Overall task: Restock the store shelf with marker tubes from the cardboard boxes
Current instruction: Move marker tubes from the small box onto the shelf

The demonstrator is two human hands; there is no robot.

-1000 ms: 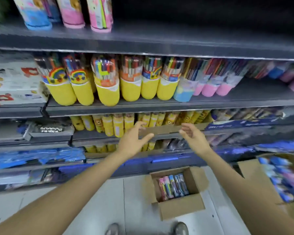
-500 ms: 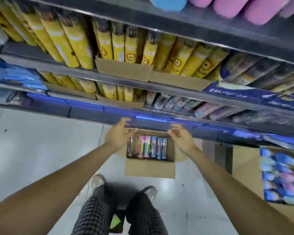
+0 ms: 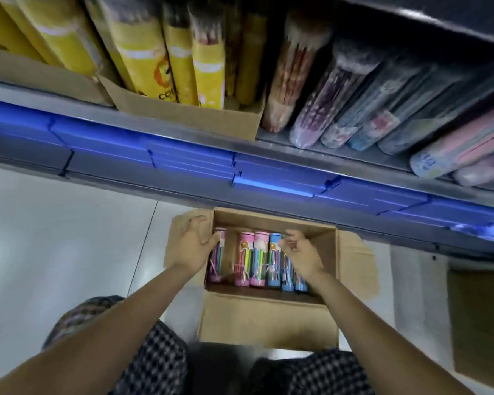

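Both hands in cardboard box (image 3: 268, 317) | left hand (image 3: 193, 246) at rim | right hand (image 3: 301, 253) on tubes (image 3: 253, 259)

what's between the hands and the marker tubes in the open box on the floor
Nothing visible. The cardboard box has its flaps open; the left hand touches the leftmost pink tube, and the right hand rests over the blue tubes.

Even indoor light, motion-blurred shelf tubes (image 3: 311, 89), wide-angle bending at edges.

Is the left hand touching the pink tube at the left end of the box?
Touching. The head view shows the left hand with its fingers against the top of the pink tube.
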